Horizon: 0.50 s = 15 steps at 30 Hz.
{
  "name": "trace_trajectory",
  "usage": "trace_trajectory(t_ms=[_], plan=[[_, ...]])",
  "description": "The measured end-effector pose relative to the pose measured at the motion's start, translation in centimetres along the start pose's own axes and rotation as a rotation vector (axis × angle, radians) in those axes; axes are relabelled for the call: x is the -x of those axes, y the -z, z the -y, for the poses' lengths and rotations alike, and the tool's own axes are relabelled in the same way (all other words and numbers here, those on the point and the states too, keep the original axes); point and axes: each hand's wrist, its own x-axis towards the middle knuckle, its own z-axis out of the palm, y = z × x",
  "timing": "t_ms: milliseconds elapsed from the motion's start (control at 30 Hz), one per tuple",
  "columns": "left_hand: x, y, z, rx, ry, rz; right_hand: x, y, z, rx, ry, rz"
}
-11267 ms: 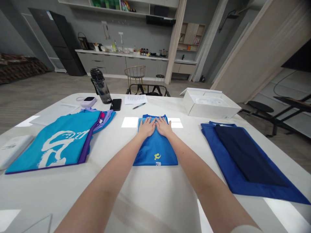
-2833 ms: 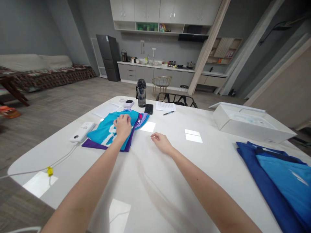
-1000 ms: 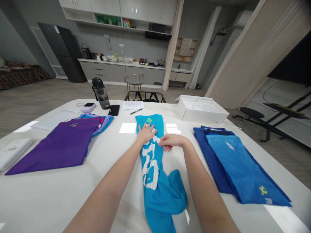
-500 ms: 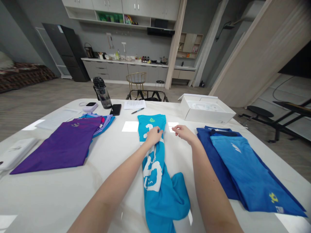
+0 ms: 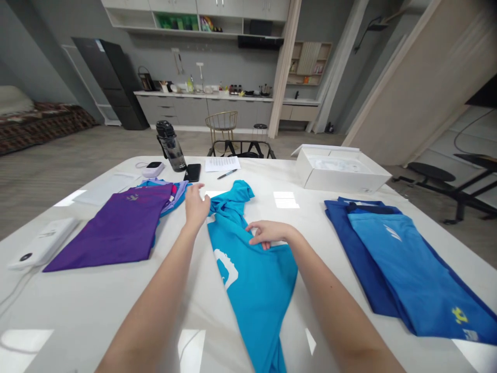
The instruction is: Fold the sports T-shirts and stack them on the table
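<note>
A bright turquoise garment [image 5: 258,280] with a white print lies rumpled in the middle of the table, its far end bunched up. At the left edge of the bunched part is my left hand [image 5: 196,205], thumb and fingers apart. My right hand [image 5: 267,233] rests over the garment's middle with its thumb and forefinger close to the cloth; what it grips, if anything, is too small to tell. To the left lies a folded purple garment [image 5: 116,228] on other clothes. Folded blue garments [image 5: 407,259] are stacked on the right.
Along the far side of the white table [image 5: 171,311] stand a dark bottle [image 5: 171,147], a phone [image 5: 192,172], a paper [image 5: 222,163], a pen [image 5: 227,174] and an open white box [image 5: 341,168]. A white device [image 5: 44,243] with a cable lies left.
The turquoise garment's far end has gone from flat to bunched, and less of its print shows. My left hand moved left and opened; my right hand moved left and nearer, onto the cloth.
</note>
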Motion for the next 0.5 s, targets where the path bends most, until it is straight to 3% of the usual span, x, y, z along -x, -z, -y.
trace_trajectory(t_ms=[100,167,267,367,433,500], plan=[[1.3,-0.9,-1.3,-0.236,-0.308,0.534,-0.4,-2.0,1.3,0.022,-0.112,0.143],[2.5,-2.0,-1.8,-0.395,-0.337,0.677,-0.3,-3.1,2.2,-0.044,-0.112,0.26],[3.5,-3.5,-1.9,-0.505,-0.282,0.624,0.3,-3.9,3.2,-0.193,-0.097,0.477],[3.1,-4.1,-1.7,-0.326,-0.279,0.605,1.0,-3.1,3.5,-0.252,-0.045,0.583],[2.5,-4.1,-1.5,-0.112,-0.216,0.555,1.0,-2.0,3.0,-0.255,0.048,0.44],[1.6,-3.9,-1.1,0.162,-0.055,0.371,0.3,-0.7,2.0,-0.246,0.135,0.112]])
